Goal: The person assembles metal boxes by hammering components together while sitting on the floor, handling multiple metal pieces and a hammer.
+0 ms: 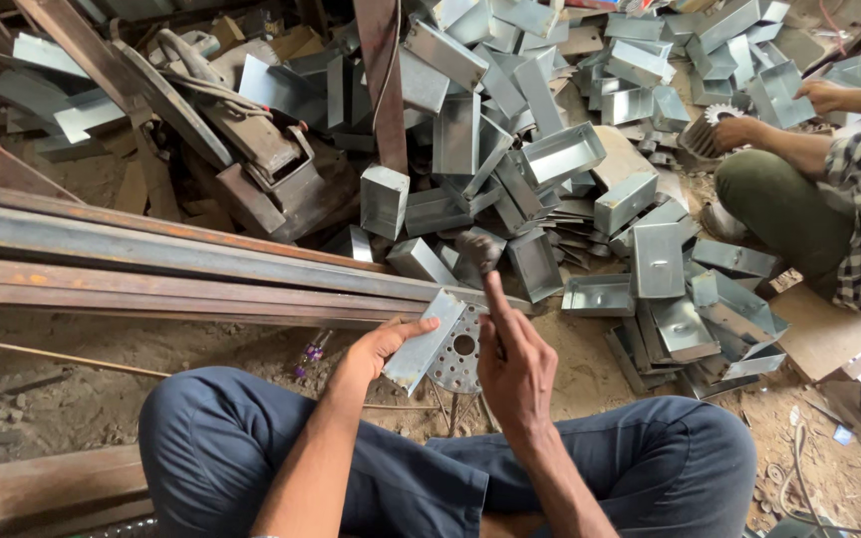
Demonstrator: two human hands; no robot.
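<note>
Hammer sits clamped in my right hand, raised over a perforated disc. My left hand fingers grip a folded metal strip lying on that disc.

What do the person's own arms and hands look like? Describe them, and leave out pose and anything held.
Both forearms are bare: no sleeves reach into view, and there are no gloves, rings, watch or bands on the left hand or the right hand. The fingers are slim. Below them, the person wears dark blue trousers, creased at the knees. Nothing is marked or written on the arms.
</note>
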